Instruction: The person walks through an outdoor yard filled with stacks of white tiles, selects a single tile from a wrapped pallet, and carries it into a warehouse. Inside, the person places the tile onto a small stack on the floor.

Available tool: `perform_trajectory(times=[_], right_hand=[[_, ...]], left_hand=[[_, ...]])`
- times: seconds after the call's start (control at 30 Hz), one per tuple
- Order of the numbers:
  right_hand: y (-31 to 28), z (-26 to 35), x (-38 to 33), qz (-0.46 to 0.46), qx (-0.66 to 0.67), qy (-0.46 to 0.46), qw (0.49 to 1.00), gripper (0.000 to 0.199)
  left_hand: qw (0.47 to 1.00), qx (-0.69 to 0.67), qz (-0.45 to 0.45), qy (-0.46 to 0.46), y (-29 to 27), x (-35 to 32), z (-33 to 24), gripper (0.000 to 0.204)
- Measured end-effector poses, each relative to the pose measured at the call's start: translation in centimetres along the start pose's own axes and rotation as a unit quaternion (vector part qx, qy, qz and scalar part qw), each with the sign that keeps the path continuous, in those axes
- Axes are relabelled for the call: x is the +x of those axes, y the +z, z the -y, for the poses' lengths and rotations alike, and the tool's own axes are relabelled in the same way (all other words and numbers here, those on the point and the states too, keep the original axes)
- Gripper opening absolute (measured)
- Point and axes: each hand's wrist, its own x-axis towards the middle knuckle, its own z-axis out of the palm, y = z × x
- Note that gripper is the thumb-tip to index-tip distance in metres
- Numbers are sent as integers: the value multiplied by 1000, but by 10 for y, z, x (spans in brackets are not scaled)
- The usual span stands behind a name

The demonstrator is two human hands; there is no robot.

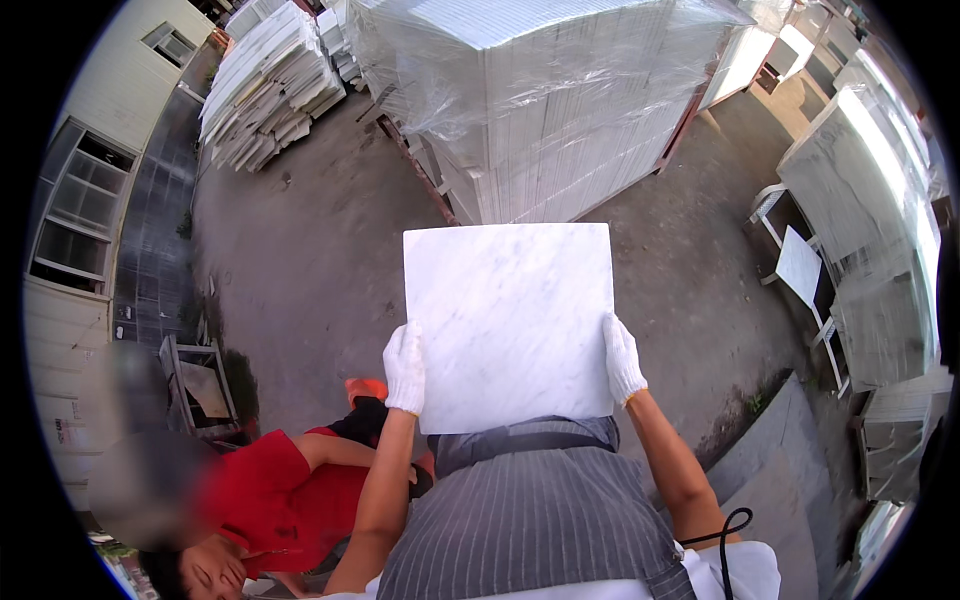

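A square white marble tile (508, 320) with faint grey veins is held out in front of my waist, its broad face turned up toward me. My left hand (405, 368), in a white knit glove, grips the tile's left edge. On the opposite edge, my right hand (623, 358) wears a matching glove and grips at about the same height. The fingers of both hands curl partly under the slab, where they are hidden. The tile's near edge lies close against my grey striped apron (530, 520).
A large stack of slabs in clear plastic wrap (560, 120) stands just ahead. Loose slabs (270, 90) are piled at the far left. Another wrapped stack (865, 240) stands right, beside a metal frame. A person in a red shirt (260, 490) is close on my left.
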Motion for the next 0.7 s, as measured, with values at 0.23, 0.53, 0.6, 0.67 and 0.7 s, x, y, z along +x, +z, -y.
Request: perform_trajectory(times=[0.23,0.53,0.6,0.67,0.7], right_hand=[[-9,-8,13,14,-54,24,998,48],[-3,-16,19,-61,-126,98,985,54],[-1,-20,21,-70,-120,142,980,56],[1,-25,21,-88,-115,176,974,58],[2,-30,19,-103,-111,190,970,59]], left_hand=[[998,40,22,-34,11,17,5,37],[982,29,118,-142,39,80,44,44],[972,38,145,-179,45,95,54,43],[961,65,169,-207,52,109,64,42],[956,69,190,-214,56,115,69,42]])
